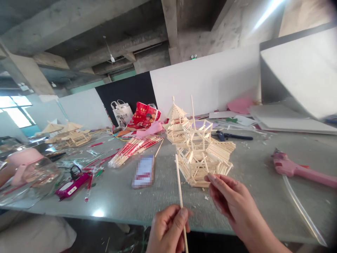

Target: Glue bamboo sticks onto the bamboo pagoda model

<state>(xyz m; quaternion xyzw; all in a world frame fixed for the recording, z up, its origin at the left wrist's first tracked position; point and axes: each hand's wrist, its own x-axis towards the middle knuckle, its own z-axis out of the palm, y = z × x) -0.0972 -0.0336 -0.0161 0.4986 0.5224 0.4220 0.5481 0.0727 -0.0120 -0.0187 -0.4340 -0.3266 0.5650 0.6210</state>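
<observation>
My left hand [168, 230] is closed in a pinch on a thin wooden stick [180, 191] that stands nearly upright at the table's near edge. My right hand [231, 203] reaches forward, its fingertips touching the front lower edge of a stick-built tower model [202, 154] on the grey table [126, 196]. The fingers are loosely curled and nothing shows inside them. A second, finished pavilion model [176, 123] stands just behind the tower.
A pink glue gun [292, 168] lies at the right. Bundles of wrapped chopsticks [134, 147], a blurred flat packet [143, 172], a magenta device [72, 186], blue-handled pliers [231, 136], bags [143, 116] and more stick models [71, 135] lie left and behind. White boards [297, 80] lean at the back right.
</observation>
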